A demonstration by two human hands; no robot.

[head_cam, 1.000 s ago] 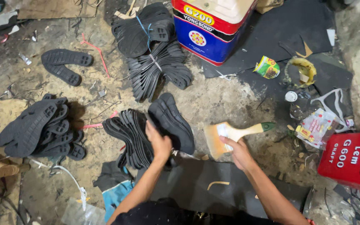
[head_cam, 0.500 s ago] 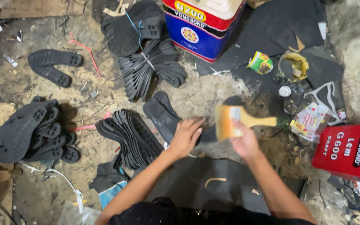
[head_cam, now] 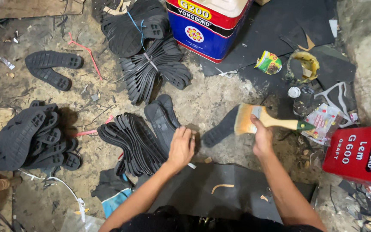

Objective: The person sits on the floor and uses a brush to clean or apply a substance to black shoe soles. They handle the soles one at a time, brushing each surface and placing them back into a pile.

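Right hand (head_cam: 262,139) grips paintbrush (head_cam: 266,121) over black sole (head_cam: 220,129); left hand (head_cam: 181,148), curled, rests at its 9 o'clock.

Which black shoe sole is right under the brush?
The lone black sole lying on the floor beneath the brush bristles, right of the left hand. The others lie stacked farther left.

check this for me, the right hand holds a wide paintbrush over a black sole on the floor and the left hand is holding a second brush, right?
Not quite. The head view shows the left hand holding no brush; it rests empty on the floor beside the black soles. The rest stands: the right hand holds the wide paintbrush over a black sole on the floor.
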